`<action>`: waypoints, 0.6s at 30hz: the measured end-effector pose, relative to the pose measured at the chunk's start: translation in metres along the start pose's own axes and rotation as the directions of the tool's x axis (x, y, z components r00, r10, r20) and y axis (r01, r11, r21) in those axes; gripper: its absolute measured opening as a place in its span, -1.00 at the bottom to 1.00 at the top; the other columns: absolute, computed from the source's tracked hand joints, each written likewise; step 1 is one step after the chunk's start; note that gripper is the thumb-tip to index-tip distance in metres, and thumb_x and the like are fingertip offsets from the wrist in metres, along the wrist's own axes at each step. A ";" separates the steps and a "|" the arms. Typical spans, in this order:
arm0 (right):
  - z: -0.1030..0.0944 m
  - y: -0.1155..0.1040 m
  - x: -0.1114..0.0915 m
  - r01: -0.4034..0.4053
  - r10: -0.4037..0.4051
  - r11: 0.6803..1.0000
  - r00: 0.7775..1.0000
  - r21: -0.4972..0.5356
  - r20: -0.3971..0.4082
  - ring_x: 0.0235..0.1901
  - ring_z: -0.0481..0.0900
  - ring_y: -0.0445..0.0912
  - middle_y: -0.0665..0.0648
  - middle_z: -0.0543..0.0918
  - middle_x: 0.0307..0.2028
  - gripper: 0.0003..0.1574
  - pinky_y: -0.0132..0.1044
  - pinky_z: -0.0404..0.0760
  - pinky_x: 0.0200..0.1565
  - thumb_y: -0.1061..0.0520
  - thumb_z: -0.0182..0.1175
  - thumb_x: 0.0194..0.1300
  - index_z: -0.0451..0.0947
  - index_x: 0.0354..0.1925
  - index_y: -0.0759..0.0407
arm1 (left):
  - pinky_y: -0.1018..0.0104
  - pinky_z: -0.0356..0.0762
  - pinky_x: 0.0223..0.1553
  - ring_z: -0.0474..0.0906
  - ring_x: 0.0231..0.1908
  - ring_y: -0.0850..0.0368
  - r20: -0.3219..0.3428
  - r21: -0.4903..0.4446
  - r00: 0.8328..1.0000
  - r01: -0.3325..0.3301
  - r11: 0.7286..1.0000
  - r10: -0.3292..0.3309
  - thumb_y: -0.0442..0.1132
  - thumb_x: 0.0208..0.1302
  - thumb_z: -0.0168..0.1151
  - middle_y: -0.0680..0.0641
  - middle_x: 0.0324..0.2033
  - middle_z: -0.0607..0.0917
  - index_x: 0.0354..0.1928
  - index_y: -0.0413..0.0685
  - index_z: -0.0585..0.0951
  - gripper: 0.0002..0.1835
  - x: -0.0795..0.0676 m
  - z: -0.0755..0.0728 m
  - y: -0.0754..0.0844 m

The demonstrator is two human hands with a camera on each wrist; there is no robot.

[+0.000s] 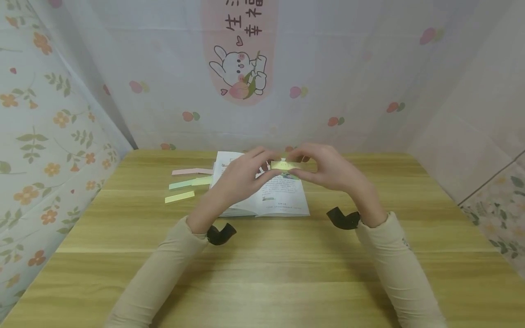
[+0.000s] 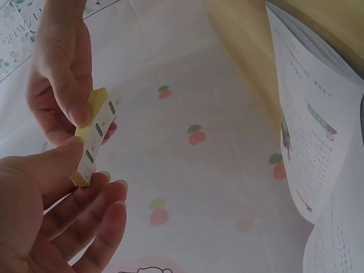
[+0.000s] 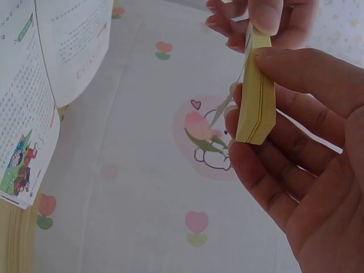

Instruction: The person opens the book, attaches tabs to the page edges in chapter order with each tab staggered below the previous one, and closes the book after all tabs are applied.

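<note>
A yellow pad of sticky notes [image 1: 285, 165] is held up over the open book [image 1: 285, 207] between both hands. My left hand [image 1: 247, 172] pinches one end between thumb and fingers, and my right hand [image 1: 329, 167] pinches the other end. In the left wrist view, one face of the pad [image 2: 94, 139] is white with dark printed marks. The right wrist view shows the layered edge of the pad [image 3: 259, 111], and a thin pale strip [image 3: 226, 108] slants out beside it.
Left of the book lie a pink strip [image 1: 188, 171], a green strip [image 1: 180, 184] and a yellow strip [image 1: 179, 197]. They rest on the wooden table [image 1: 270, 273]. A printed curtain [image 1: 352, 68] hangs behind the table's far edge, and a flowered cloth [image 1: 49, 136] hangs at left.
</note>
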State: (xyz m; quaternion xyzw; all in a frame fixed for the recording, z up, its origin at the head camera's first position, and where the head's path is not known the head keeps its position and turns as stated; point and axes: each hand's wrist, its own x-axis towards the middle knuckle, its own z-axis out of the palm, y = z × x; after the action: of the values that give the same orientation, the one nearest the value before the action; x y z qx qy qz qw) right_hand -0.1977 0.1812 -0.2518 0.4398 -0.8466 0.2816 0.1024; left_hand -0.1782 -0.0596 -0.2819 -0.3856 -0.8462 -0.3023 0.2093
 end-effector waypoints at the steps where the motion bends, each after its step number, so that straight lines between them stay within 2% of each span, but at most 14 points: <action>1: 0.000 0.000 0.000 -0.003 0.003 1.000 1.000 -0.001 0.000 -0.19 0.62 -0.07 0.06 0.72 -0.19 -0.70 -0.07 0.63 -0.04 0.30 0.46 0.18 0.66 -0.09 0.25 | 0.33 0.57 -0.27 0.62 -0.24 0.11 -0.011 0.002 1.000 -0.013 1.000 0.013 -0.19 0.37 0.34 -0.04 -0.14 0.66 -0.01 -0.14 0.64 -0.76 0.000 0.001 0.000; 13: -0.001 0.001 -0.001 0.012 -0.013 1.000 1.000 -0.011 -0.026 -0.19 0.62 -0.08 0.06 0.74 -0.16 -0.66 -0.08 0.64 -0.07 0.27 0.50 0.14 0.69 -0.09 0.22 | 0.38 0.54 -0.28 0.54 -0.33 0.12 -0.049 -0.070 0.997 -0.055 0.996 0.052 -0.33 0.31 0.38 -0.07 -0.27 0.64 -0.09 -0.23 0.65 -0.81 0.000 0.003 -0.002; 18: -0.001 0.000 -0.001 0.024 -0.025 1.000 0.999 -0.020 -0.044 -0.18 0.59 -0.04 0.07 0.73 -0.13 -0.64 -0.08 0.62 -0.10 0.29 0.50 0.13 0.69 -0.07 0.23 | 0.40 0.54 -0.29 0.54 -0.35 0.12 -0.042 -0.085 0.998 -0.051 0.995 0.048 -0.35 0.30 0.39 -0.08 -0.27 0.64 -0.08 -0.26 0.66 -0.80 0.000 0.003 -0.002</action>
State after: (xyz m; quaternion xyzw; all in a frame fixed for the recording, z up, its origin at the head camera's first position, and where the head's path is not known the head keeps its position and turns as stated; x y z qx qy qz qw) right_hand -0.1969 0.1823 -0.2516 0.4429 -0.8413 0.2818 0.1289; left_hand -0.1802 -0.0586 -0.2846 -0.4090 -0.8182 -0.3410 0.2167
